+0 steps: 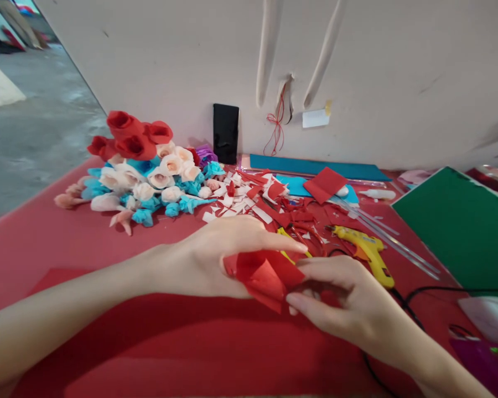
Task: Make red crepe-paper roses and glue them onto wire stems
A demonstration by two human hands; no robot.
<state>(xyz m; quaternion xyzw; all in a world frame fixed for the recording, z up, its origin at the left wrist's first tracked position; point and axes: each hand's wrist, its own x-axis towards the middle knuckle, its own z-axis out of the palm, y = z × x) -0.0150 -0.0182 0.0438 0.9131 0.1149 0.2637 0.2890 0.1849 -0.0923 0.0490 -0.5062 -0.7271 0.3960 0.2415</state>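
Observation:
A red paper flower (265, 279), its petals folded and partly spread, is held between both hands above the red table. My left hand (216, 251) is wrapped around its base and left side, with one finger stretched along the top. My right hand (340, 301) pinches the flower's right edge between thumb and fingers. The flower's lower part is hidden by the left hand. Just beyond the hands, yellow-handled pliers or scissors (288, 243) lie partly covered among red paper scraps (269, 213).
Finished paper flowers (149, 177) in red, white, pink and blue pile up at the left. A yellow glue gun (365, 249) lies right, near clear glue sticks (398, 240). A green board (460, 237) sits far right. A black phone (226, 134) leans on the wall.

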